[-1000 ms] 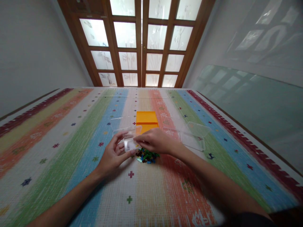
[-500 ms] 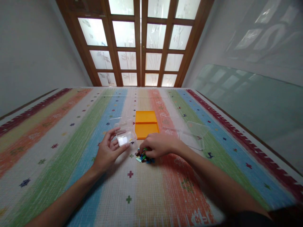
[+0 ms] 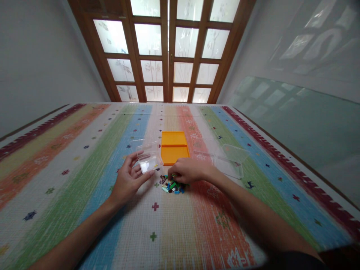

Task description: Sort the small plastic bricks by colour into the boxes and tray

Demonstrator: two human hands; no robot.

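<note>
My left hand (image 3: pixel 127 180) is closed round the side of a small clear plastic box (image 3: pixel 146 165), its lid raised, tilted above the cloth. A tiny yellow piece (image 3: pixel 155 165) lies inside. To the right, a loose pile of small toy building bricks (image 3: pixel 172 186) in green, blue, brown and pale colours rests on the cloth. My right hand (image 3: pixel 188 170) reaches into the far side of this pile with fingers curled down. Its fingertips are hidden, so whatever they pinch cannot be seen.
An orange case (image 3: pixel 174 154), opened flat, lies just beyond the bricks. Right of it sits another clear plastic box (image 3: pixel 228 167) with its lid open. A striped cloth (image 3: pixel 140 232) covers the table. Walls stand on both sides and a glazed wooden door (image 3: pixel 168 56) at the far end.
My right hand has shifted slightly right and away from me, uncovering more of the bricks, which look more spread. My left hand keeps the clear box in nearly the same place.
</note>
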